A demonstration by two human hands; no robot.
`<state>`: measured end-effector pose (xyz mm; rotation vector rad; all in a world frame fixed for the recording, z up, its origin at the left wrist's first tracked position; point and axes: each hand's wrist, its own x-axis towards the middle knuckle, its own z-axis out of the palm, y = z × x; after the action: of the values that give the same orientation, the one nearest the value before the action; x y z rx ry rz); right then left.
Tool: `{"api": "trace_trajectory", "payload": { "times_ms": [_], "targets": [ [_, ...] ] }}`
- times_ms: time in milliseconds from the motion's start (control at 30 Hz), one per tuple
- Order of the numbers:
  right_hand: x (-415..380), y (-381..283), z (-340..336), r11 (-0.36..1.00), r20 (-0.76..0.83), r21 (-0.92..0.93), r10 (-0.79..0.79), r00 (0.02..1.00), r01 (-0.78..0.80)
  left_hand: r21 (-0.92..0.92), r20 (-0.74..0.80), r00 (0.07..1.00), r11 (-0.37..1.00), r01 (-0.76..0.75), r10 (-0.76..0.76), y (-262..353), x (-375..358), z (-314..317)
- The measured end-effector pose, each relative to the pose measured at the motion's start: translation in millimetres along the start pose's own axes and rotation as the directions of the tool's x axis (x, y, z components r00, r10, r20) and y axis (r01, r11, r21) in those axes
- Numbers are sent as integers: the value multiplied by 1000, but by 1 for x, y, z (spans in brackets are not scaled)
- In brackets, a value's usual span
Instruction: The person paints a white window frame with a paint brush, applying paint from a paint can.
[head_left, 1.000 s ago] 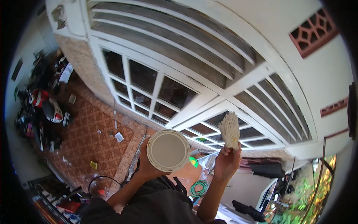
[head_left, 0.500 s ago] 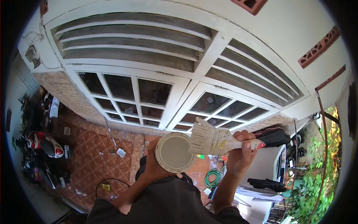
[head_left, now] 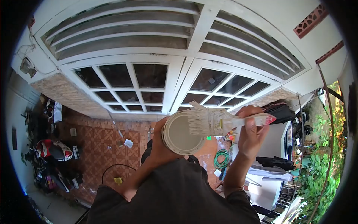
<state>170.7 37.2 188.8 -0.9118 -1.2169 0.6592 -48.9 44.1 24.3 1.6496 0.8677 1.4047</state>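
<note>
My left hand [head_left: 158, 140] wraps round the side of a round paint can [head_left: 179, 135], whose open top shows pale greyish-white inside. In my right hand [head_left: 254, 128] is a wide paintbrush [head_left: 220, 122], gripped by its white handle with a red tip. Dried pale paint cakes its bristles and ferrule. The bristles point left and overlap the right side of the can's mouth in this view. Ahead stand white-framed windows [head_left: 178, 80] with dark glass panes, and white slatted louvres [head_left: 123, 28] above them.
Patterned reddish tiles [head_left: 100, 149] cover the floor below. A coiled green hose [head_left: 221, 158] lies at the lower right, near dark clothes on a rack [head_left: 276, 163]. A red and white motorbike [head_left: 56, 150] is parked at the left. Green plants [head_left: 320, 175] grow at the far right.
The view has shifted, so windows and floor sit differently. Can and brush now appear higher and slightly further right, and the bristles overlap the can's mouth more.
</note>
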Motion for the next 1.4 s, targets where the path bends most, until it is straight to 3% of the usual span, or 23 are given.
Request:
{"api": "trace_trajectory", "payload": {
  "times_ms": [100,267,367,533,700,933,1233,1400],
  "targets": [
    [-4,-5,-5,994,82,-95,-52,995,60,-96,-24,999,995,-38,36,3,0,4],
    [-2,-33,21,979,232,-187,126,964,-83,-101,-4,998,993,-57,57,0,-5,7],
    [9,-39,29,924,473,-382,175,864,22,-76,-3,1000,997,11,-11,1,-13,8],
    [14,-21,40,908,626,-369,87,775,196,66,28,997,996,-68,66,7,-14,5],
    [14,-8,39,898,646,-390,110,755,202,71,98,993,996,52,-59,8,-14,2],
    [9,0,40,873,663,-444,168,730,202,99,99,995,995,9,-18,14,-8,2],
    [8,-2,33,907,576,-417,207,791,67,69,60,998,997,29,-33,1,-20,8],
    [9,3,27,901,550,-432,232,802,35,-66,4,1000,998,20,-20,-4,-22,15]
  ]
}}
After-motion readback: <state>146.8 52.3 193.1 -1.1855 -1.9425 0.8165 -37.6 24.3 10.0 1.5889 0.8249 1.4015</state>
